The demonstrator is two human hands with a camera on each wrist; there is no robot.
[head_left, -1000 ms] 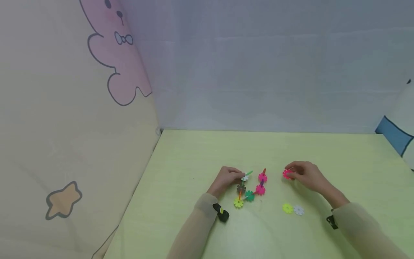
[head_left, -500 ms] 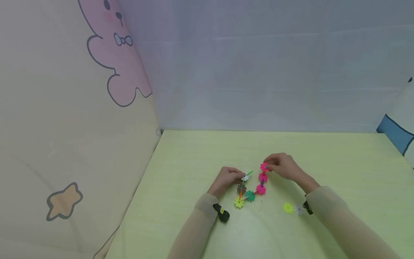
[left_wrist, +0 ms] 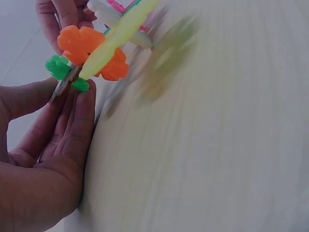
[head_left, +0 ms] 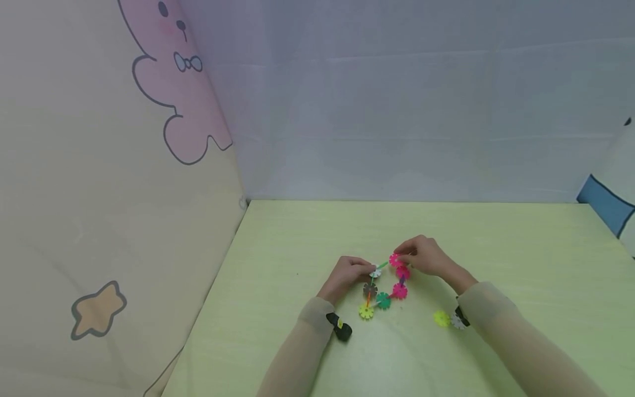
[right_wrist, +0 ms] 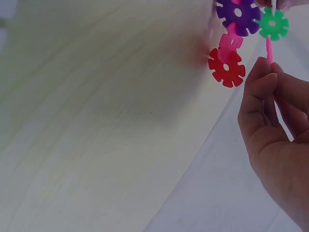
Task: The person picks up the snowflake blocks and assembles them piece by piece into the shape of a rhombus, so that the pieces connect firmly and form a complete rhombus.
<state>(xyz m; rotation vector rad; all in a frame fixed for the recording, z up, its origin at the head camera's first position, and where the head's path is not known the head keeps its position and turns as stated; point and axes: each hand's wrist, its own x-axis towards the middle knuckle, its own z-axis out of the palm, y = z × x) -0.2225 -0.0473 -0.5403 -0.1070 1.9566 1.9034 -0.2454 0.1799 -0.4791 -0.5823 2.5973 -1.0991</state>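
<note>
Several notched plastic snowflake discs are joined edge to edge in a curved chain on the table, including a yellow disc [head_left: 366, 311], a green disc [head_left: 383, 300] and a grey-brown disc [head_left: 369, 290]. My left hand [head_left: 348, 275] pinches the white disc [head_left: 376, 273] at the chain's far left end, where a light green disc [right_wrist: 273, 24] stands on edge. With thumb and fingertips my right hand [head_left: 426, 258] pinches a bright pink disc [right_wrist: 269, 48], its edge up against the light green one. A red disc [right_wrist: 231, 72] and a purple disc [right_wrist: 239, 17] hang nearby in the right wrist view.
A loose yellow disc [head_left: 442, 318] and a white disc [head_left: 458, 321], partly covered by the right wrist strap, lie on the pale table [head_left: 297, 237] to the right. A printed cloth wall [head_left: 149, 231] stands on the left, and a plain one [head_left: 397, 110] behind.
My right hand has carried the bright pink disc leftward, past the chain's right end to the light green disc. My left hand stays on the white disc.
</note>
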